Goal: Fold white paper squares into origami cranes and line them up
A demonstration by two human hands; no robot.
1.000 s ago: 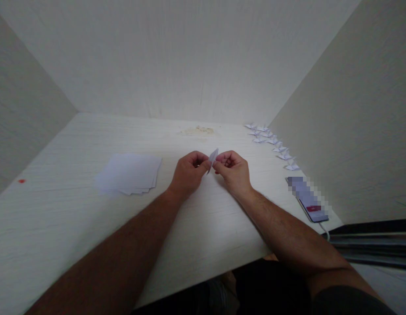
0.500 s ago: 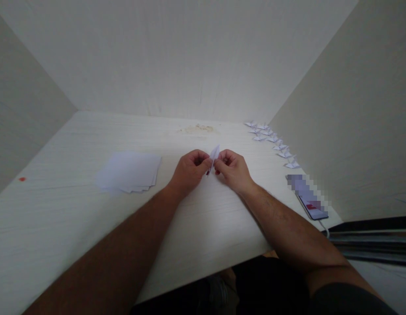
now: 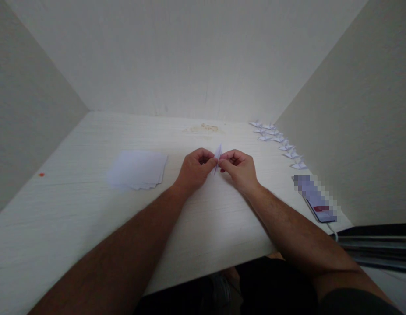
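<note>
While three pale walls close in the tabletop (image 3: 203,236), both hands are at work over its middle, and it's all fingertips here: the left hand (image 3: 198,168) pinches a small folded white paper (image 3: 217,154) between thumb and finger, the right hand (image 3: 239,169) clamped on its other side. That paper stands nearly upright, just above the surface, its tip pointing toward the back edge.

Out to the back edge we go, and there's a tan, flaky patch (image 3: 206,127) on the whitish, faintly streaked top, close to the foot of the back wall (image 3: 183,57). Over at the back right corner, a cluster of folded paper figures (image 3: 277,139) trails down along the right edge. Nearer the front right corner lies a phone (image 3: 316,201), its screen blurred into blocks, a white cable (image 3: 334,233) running off the edge. Across on the left half, loose white sheets (image 3: 139,168) sit in an uneven stack, and out by the left edge, a small orange-red spot (image 3: 41,174)!
</note>
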